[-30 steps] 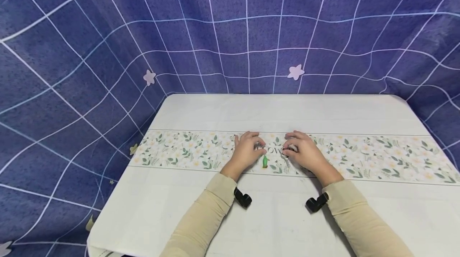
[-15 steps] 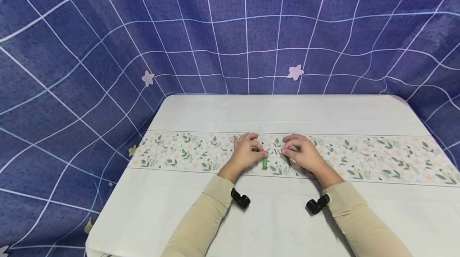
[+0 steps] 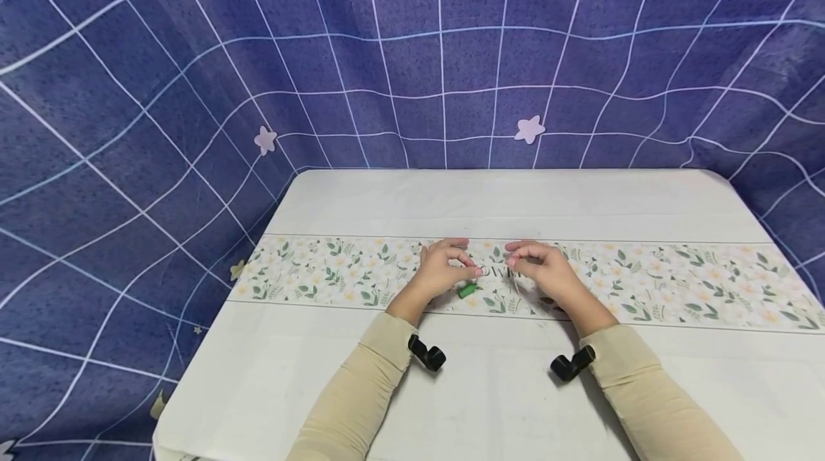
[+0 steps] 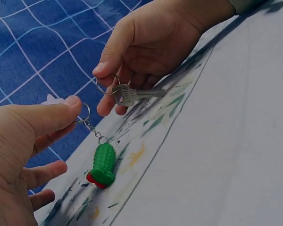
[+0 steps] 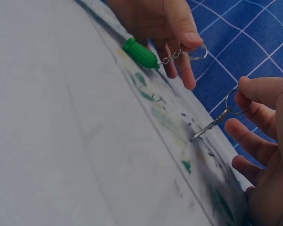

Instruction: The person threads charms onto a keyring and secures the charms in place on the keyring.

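Both hands are raised over the floral strip of the table, a small gap between them. My left hand (image 3: 445, 269) pinches a metal ring between thumb and forefinger. From that ring, on a short chain, hangs a green keychain charm (image 4: 104, 161) with a bumpy surface and a red bit at its lower end. Opposite, my right hand (image 3: 546, 272) pinches another ring (image 5: 237, 101), which carries a silver key (image 4: 132, 95). The two rings are apart in both wrist views. In the head view, the charm sits tilted below the left fingertips, and the key is thin and hard to make out.
A white cloth (image 3: 490, 382) covers the table, crossed by a band of printed flowers (image 3: 335, 268) with dark lettering near the hands. Behind and to the left hangs a blue curtain (image 3: 412, 60) with white grid lines and stars. Black wrist cameras (image 3: 427, 353) sit on both sleeves.
The green charm has swung from hanging upright to a slant toward the lower left. My right fingers have shifted slightly, and more of the printed lettering shows between the hands.
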Motion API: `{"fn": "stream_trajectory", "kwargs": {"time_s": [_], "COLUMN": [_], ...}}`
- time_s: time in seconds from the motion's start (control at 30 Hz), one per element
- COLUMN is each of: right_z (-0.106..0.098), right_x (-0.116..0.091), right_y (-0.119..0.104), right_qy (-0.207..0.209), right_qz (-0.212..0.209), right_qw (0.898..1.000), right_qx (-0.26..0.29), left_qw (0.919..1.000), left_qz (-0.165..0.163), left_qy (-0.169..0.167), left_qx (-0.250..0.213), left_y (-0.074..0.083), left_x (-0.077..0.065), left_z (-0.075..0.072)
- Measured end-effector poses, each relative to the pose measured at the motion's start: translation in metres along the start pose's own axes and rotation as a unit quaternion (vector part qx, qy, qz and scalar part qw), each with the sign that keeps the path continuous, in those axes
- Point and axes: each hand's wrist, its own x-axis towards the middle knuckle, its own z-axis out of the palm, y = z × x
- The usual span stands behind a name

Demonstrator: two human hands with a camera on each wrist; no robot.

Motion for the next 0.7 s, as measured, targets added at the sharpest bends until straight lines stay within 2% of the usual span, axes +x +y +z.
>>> {"fn": "stream_trajectory", "kwargs": {"time_s": [0.17, 0.3, 0.5, 0.7], "right_z": [-0.001, -0.002, -0.001, 0.001], "right_x": [-0.001, -0.002, -0.004, -0.004], "right_y": [-0.005, -0.011, -0.015, -0.013], "right_qy": [-0.006, -0.011, -0.023, -0.025], "right_qz": [0.017, 0.011, 0.005, -0.012], "right_qw": [0.999, 0.995, 0.979, 0.972], "right_qx": [0.047, 0.101, 0.203, 0.235], "left_qw": [0.9995, 0.9953, 0.9811, 0.9634], "left_qz": [0.003, 0.002, 0.001, 0.016], "left_qy": [-0.002, -0.008, -0.017, -0.018], "left_qx": [-0.031, -0.096, -0.193, -0.267], "left_y": [0.0, 0.001, 0.001, 0.001], "left_x": [0.001, 0.001, 0.001, 0.002], "left_z": [-0.002, -0.002, -0.001, 0.004]}}
